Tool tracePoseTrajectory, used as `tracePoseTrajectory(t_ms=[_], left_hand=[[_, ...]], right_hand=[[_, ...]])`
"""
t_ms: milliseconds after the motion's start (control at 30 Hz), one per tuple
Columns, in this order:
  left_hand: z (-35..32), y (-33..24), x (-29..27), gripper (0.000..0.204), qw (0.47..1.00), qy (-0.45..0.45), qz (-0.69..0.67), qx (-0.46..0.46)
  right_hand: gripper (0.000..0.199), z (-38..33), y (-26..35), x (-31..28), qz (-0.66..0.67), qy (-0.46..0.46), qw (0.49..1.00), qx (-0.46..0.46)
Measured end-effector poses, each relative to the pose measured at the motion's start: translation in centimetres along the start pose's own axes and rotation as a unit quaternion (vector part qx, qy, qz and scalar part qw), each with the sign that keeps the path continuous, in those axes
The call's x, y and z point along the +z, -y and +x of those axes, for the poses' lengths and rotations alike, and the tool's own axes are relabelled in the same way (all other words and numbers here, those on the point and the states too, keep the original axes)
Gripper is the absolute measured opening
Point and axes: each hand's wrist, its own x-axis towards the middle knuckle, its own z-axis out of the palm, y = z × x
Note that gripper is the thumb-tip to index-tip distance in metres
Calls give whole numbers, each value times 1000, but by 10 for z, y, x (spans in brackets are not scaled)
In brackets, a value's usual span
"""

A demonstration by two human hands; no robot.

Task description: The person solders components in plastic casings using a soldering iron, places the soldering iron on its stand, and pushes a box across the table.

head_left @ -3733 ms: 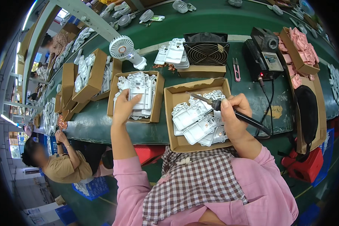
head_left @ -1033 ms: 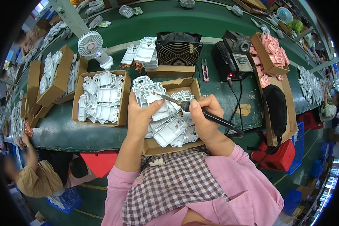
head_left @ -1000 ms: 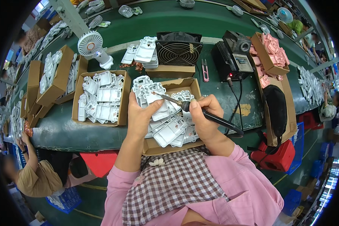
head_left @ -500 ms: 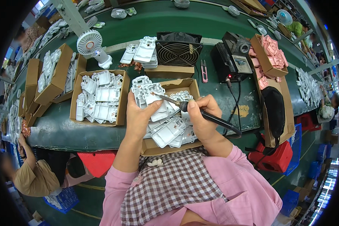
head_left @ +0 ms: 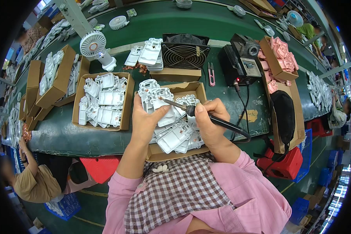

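My left hand (head_left: 146, 121) grips a white plastic housing part (head_left: 163, 104) over an open cardboard box (head_left: 199, 90) filled with several more white parts. My right hand (head_left: 210, 124) holds a black soldering iron (head_left: 206, 116) like a pen. Its metal tip touches the top of the part that the left hand holds. The iron's black cable runs right toward a black soldering station (head_left: 240, 64).
A second cardboard box (head_left: 125, 113) of white parts sits to the left. A small white fan (head_left: 95, 46), a black square fan (head_left: 184, 51), pink snips (head_left: 211, 75) and boxes of pink parts (head_left: 280, 54) stand behind. Another person (head_left: 35, 179) crouches lower left.
3.7 s ago my left hand was at the left box. It has since come to the middle box with a white part, and the iron's tip now rests on it.
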Motion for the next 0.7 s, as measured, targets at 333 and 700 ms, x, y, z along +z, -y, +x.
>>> tracePoseTrajectory(t_ms=[333, 700], left_hand=[[-1, 1, 0, 56, 1000, 1, 12, 10], [-2, -1, 1, 55, 1000, -5, 16, 6]], right_hand=[[18, 1, -1, -1, -11, 1, 1000, 3], [17, 1, 2, 2, -3, -1, 1000, 21]])
